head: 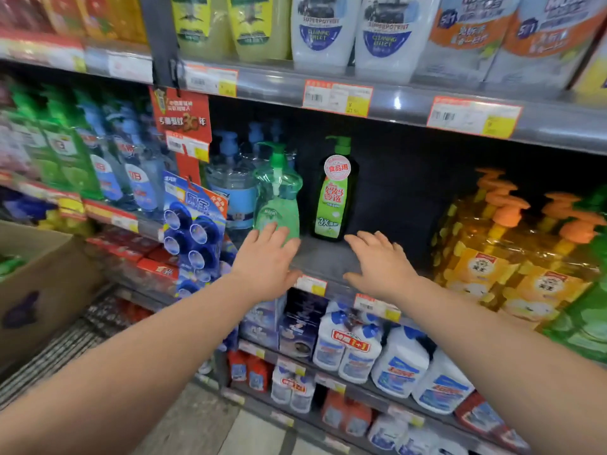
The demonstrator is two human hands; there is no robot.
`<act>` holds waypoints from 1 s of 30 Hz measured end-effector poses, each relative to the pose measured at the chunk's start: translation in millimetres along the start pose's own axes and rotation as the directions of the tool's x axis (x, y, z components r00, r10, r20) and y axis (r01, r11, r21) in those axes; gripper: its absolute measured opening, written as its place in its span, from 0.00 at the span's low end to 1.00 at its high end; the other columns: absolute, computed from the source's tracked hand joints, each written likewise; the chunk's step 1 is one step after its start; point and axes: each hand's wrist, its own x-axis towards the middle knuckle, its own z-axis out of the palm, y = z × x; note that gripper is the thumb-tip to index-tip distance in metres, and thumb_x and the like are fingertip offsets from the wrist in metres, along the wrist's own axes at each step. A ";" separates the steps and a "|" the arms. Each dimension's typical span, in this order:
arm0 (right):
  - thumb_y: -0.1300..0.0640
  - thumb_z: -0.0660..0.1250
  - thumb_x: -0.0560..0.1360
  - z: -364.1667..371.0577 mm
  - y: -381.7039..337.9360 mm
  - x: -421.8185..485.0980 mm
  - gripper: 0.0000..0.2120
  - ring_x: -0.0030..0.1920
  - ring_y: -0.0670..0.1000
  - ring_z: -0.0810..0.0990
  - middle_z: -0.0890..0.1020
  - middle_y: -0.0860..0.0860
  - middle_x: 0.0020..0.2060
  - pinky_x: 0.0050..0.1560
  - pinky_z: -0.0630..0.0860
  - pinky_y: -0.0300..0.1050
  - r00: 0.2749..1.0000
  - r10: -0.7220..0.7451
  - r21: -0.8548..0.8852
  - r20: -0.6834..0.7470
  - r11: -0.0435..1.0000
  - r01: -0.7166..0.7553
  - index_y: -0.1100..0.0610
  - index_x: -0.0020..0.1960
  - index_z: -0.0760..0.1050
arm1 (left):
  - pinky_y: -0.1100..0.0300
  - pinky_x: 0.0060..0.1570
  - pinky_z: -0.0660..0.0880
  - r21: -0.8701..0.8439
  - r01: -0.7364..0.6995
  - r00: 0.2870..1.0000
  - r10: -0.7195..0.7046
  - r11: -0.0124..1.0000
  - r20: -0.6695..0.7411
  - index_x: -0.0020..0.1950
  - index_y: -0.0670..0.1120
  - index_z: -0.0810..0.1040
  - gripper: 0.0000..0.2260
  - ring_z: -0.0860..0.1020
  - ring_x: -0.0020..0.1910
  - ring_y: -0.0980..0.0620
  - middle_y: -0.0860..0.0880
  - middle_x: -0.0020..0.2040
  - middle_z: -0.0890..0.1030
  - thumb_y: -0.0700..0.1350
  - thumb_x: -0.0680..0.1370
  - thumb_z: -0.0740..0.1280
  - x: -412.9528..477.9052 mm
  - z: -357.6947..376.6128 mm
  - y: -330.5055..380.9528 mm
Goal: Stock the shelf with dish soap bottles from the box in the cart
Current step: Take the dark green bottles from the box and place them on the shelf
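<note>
A: Noting grips: left grip [262, 259], fingers straight, touches the clear green bottle [277, 205] standing on the shelf [322, 257]; right grip [377, 267] released, empty
B: Handling?
A: Likely slick, liquid-heavy; take the waist, never the pump

Single head-worn wide-angle view, taken from close in front of the middle shelf [323, 257] and facing forward and down onto it. The camera is near enough that both forearms enter from the lower edge and the left hand [266, 261] and right hand [381, 267] lie at that shelf's front lip. The shelf sits at frame centre, with the upper tier above it, lower tiers and floor below it, and a cardboard box [39, 274] far to its left.
</note>
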 end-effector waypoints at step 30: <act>0.45 0.63 0.76 44.5 -552.0 -17.5 0.35 0.76 0.57 0.55 0.59 0.49 0.76 0.72 0.57 0.59 0.698 -0.714 0.026 0.051 0.700 0.714 0.50 0.77 0.51 | 0.50 0.63 0.66 0.185 0.709 0.662 -0.733 0.680 0.158 0.69 0.49 0.66 0.26 0.68 0.66 0.44 0.47 0.67 0.71 0.62 0.75 0.60 -424.0 -53.9 -339.1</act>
